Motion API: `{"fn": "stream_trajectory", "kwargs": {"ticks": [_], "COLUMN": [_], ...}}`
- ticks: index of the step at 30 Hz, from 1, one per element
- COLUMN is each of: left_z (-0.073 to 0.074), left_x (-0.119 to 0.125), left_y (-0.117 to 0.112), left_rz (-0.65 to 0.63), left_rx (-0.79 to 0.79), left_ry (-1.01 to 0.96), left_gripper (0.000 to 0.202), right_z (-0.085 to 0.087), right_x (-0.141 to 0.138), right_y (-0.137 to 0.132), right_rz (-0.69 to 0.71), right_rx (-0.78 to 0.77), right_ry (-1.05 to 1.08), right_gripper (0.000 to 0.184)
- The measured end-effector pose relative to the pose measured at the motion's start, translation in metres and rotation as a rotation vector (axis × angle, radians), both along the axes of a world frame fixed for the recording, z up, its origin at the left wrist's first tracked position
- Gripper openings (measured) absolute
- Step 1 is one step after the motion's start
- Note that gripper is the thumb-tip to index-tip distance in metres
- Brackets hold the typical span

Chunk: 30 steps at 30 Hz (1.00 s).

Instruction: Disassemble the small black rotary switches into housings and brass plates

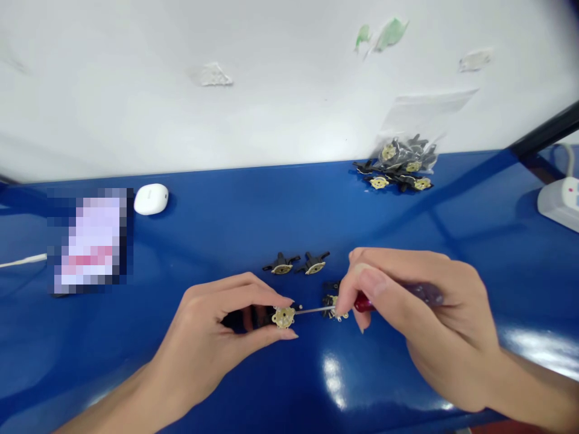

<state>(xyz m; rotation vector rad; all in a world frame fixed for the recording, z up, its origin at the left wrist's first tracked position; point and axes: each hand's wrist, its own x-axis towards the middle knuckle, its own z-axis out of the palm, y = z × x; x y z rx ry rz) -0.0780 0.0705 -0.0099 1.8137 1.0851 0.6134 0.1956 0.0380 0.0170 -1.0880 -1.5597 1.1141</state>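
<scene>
My left hand (212,337) is closed, pinching a small black part with a round brass-coloured plate (283,317) between thumb and forefinger. In my right hand (420,313) is a screwdriver (364,302) with a dark red handle. Its thin metal shaft points left, and its tip meets the right edge of the plate. Below the shaft and beside my right fingertips lies a small cluster of loose black and brass-coloured pieces (333,304), partly hidden. Just behind the hands, two similar black parts with brass plates (314,263) rest on the blue table.
At the back right, a clear plastic bag (407,144) holds several similar parts, with more of them (393,178) lying in front. A white case (151,199) and a blurred-out phone-like device (93,241) are at left. A white power strip (561,202) stands at far right. Behind rises a white wall (271,120).
</scene>
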Motion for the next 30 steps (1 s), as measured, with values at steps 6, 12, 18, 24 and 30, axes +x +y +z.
{"fn": "stream_trajectory", "kwargs": {"ticks": [6,12,18,24,30], "left_z": [0.003,0.0025,0.0014,-0.0003,-0.0012], "left_x": [0.001,0.0019,0.0003,-0.0001,-0.0003], "left_y": [0.0014,0.0009,-0.0005,-0.001,-0.0005], "left_rz": [0.005,0.001,0.0,0.01,0.002], "left_rx": [-0.033,-0.022,-0.02,-0.02,-0.01], "left_ry": [0.018,-0.015,-0.022,-0.015,-0.023], "left_gripper": [0.019,0.018,0.019,0.017,0.017], "right_z": [-0.0029,-0.0034,-0.0066,-0.0068,-0.0063], "right_x": [0.0013,0.0005,0.0006,-0.0017,-0.0063], "right_y": [0.0009,0.0023,0.0024,0.0046,0.0043], "right_rz": [0.062,0.072,0.049,-0.013,-0.03], "right_rx": [0.0,-0.024,-0.021,0.099,0.264], "right_ry": [-0.009,-0.084,-0.102,-0.213,-0.293], "right_gripper": [0.028,0.034,0.028,0.019,0.023]}}
